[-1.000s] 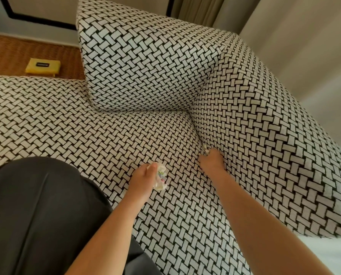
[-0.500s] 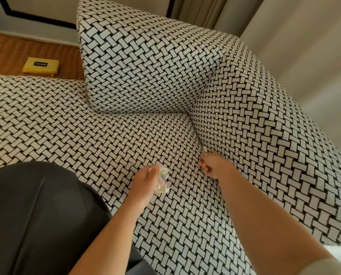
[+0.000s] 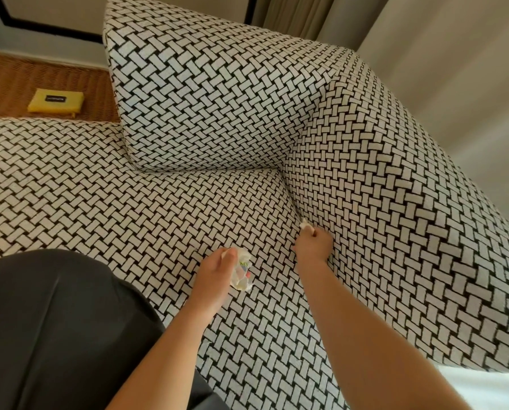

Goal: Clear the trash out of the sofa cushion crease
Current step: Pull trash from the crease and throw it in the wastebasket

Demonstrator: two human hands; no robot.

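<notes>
The sofa has a black-and-white woven cover. Its seat cushion meets the right back cushion along a crease. My left hand rests over the seat, closed around a crumpled white wrapper wad with coloured print. My right hand sits at the crease with its fingertips pinched on a small pale scrap that sticks out of the gap. How much of the scrap lies inside the crease is hidden.
A second back cushion leans at the far side. A yellow pouch lies on a woven brown surface at the far left. My dark-clothed lap fills the lower left. Curtains hang behind the sofa.
My right hand came back out of the crease and now pinches a pale scrap at the gap. My left hand keeps the wrapper wad, hardly shifted.
</notes>
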